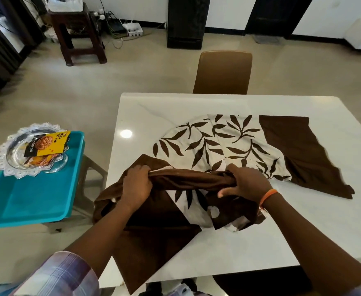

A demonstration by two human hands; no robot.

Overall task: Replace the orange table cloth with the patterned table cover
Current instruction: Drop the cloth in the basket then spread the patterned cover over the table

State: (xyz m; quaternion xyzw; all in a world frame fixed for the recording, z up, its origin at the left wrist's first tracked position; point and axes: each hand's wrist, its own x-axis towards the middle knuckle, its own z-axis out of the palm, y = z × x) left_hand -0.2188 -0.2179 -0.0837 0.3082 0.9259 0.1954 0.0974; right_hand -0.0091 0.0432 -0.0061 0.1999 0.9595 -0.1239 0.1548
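Note:
The patterned table cover point(213, 144), cream with brown leaves and plain brown border panels, lies crumpled and partly spread on the white marble table point(316, 227). My left hand point(135, 186) grips a bunched brown fold of the cover near the table's left edge. My right hand point(246, 184) grips the other end of the same bunched fold, an orange band on its wrist. One brown corner hangs over the table's near-left edge. No orange cloth is in view.
A teal tray point(32, 199) sits on a stool left of the table, carrying a glass dish point(19, 154) with a snack packet point(47, 144). A brown chair point(223, 71) stands at the table's far side. A dark wooden stool point(77, 33) and cables stand by the far wall.

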